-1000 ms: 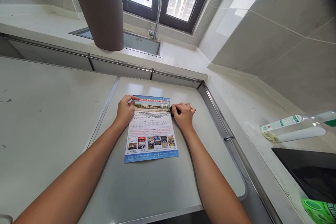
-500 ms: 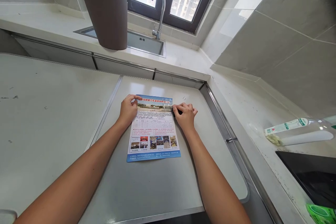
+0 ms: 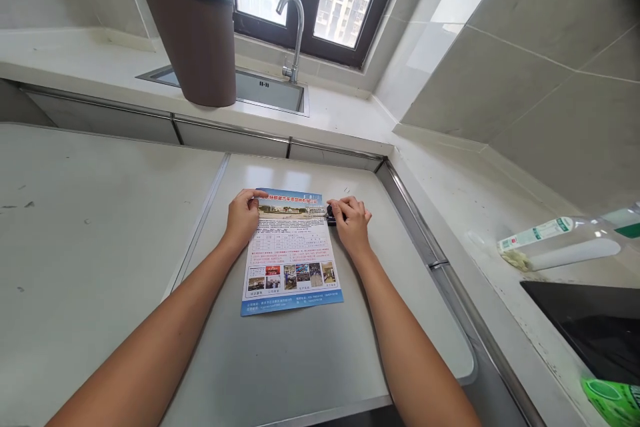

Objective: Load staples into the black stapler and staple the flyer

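Note:
A printed flyer point(image 3: 290, 247) with blue bands at top and bottom lies on the white tabletop. Red headline text, a building photo and a row of small pictures cover it. My left hand point(image 3: 243, 217) grips its upper left corner, with the thumb and fingertips at the edge. At the upper right edge, my right hand point(image 3: 354, 220) is closed around a small black tool point(image 3: 331, 215) that touches the paper's side. The fingers hide most of this tool, so its exact kind cannot be made out.
Beyond the table point(image 3: 285, 367), a brown bin point(image 3: 195, 47) stands at the counter's sink point(image 3: 270, 90), beside a curved faucet point(image 3: 299, 33). On the right counter are a clear bottle lying on its side point(image 3: 560, 243), a black panel point(image 3: 590, 327) and a green packet point(image 3: 613, 400).
The view has shifted slightly, so the counter and flyer sit a little lower. More of the black tool shows beside my right fingers. My left hand keeps its hold on the corner.

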Demonstrator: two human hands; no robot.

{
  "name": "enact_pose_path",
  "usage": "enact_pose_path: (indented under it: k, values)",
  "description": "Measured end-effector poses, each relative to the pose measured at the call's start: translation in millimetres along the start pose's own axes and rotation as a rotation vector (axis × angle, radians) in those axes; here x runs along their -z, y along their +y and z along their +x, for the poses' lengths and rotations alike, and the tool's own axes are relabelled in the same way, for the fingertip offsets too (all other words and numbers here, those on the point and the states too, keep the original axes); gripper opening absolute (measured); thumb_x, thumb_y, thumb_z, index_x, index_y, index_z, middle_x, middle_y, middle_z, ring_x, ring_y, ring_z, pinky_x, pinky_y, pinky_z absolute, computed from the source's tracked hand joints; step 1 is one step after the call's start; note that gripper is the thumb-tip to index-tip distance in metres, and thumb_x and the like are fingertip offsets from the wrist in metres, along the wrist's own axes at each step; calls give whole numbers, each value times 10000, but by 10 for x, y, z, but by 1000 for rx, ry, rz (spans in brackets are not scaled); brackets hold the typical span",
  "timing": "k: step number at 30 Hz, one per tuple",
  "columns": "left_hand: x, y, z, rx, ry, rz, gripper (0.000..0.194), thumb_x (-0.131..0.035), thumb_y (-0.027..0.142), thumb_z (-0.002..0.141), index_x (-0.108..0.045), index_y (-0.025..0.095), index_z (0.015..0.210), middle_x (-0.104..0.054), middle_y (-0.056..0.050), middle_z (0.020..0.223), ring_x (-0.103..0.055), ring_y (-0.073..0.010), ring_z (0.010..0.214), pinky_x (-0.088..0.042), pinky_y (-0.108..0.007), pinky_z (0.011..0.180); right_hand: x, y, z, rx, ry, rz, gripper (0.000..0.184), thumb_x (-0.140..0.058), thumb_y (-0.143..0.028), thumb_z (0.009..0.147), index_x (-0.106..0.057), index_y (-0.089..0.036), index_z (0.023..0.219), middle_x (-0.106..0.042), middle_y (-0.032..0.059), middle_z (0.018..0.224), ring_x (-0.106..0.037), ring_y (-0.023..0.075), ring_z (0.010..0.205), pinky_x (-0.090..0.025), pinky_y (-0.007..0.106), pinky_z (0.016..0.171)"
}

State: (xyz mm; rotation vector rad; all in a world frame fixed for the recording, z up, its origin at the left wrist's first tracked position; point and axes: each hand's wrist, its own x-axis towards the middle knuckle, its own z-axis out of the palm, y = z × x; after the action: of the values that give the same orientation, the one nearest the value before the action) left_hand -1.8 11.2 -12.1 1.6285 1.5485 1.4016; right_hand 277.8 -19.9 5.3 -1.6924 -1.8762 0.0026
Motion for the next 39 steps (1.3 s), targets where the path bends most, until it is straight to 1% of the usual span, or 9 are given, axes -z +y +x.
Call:
enact_pose_path:
  k: [5,10,15,17,19,24,29,34,39]
  values:
    - [2,-6,-7,20,-43,-27,347,-503,177,880,-793,210,1069,-756,-82,1176,-700,-277,1083,-527,-441,1015,55,114,16,26,-35,-19,381,-511,-451,1048,-642,-287,1366,-678,95,1239,-535,294,1161,-349,438,990]
    - [7,-57,7,27,-81,-27,430,-489,115,826,-793,209,1116,-778,-87,1154,-728,-282,1038,-559,-464,992,-16,156,29,-101,18,-62,355,-524,-212,986,-643,-247,1319,-689,125,1210,-546,314,1151,-390,414,886]
    - [10,-61,16,-18,-85,-17,487,-489,41,746,-793,227,1078,-703,-72,1372,-684,-293,1216,-511,-500,1113,-2,142,30,-239,139,-81,454,-486,-81,899,-616,-196,1319,-657,166,1225,-522,344,1159,-404,425,853]
    - [11,-54,13,-30,-92,-16,497,-490,23,738,-787,227,1080,-678,-74,1412,-662,-296,1260,-490,-510,1143,52,58,21,-222,203,-72,432,-468,-94,918,-605,-178,1318,-641,173,1222,-513,349,1161,-414,443,889]
    - [13,-52,10,-41,-95,-10,499,-491,12,739,-782,226,1084,-659,-79,1436,-631,-297,1309,-468,-513,1167,105,-85,-5,-131,223,-21,414,-460,-122,947,-584,-173,1339,-626,172,1234,-512,344,1163,-422,460,945]
    - [19,-67,12,-69,-26,5,456,-485,7,760,-751,222,1061,-622,-92,1460,-534,-283,1418,-403,-502,1221,58,-564,-156,121,17,179,366,-499,-139,954,-595,-206,1301,-640,130,1192,-552,304,1121,-466,435,994]
    - [17,-99,29,-49,47,-1,445,-440,11,758,-692,225,1057,-637,-100,1376,-569,-276,1352,-424,-492,1179,-92,-826,-252,169,-134,263,365,-572,-102,892,-612,-211,1237,-652,96,1178,-576,264,1124,-506,377,966]
    - [14,-141,44,-36,54,-13,387,-443,50,766,-679,230,1014,-651,-87,1248,-619,-261,1218,-468,-446,1112,-95,-744,-216,111,-200,312,288,-639,-153,857,-629,-250,1129,-680,72,1136,-617,255,1047,-503,372,896]
    - [0,-187,58,9,75,-71,366,-447,70,742,-669,231,984,-642,-74,1195,-609,-237,1210,-452,-414,1137,0,-385,-52,33,-268,340,221,-701,-208,742,-574,-251,917,-668,-19,896,-599,169,792,-429,264,699]
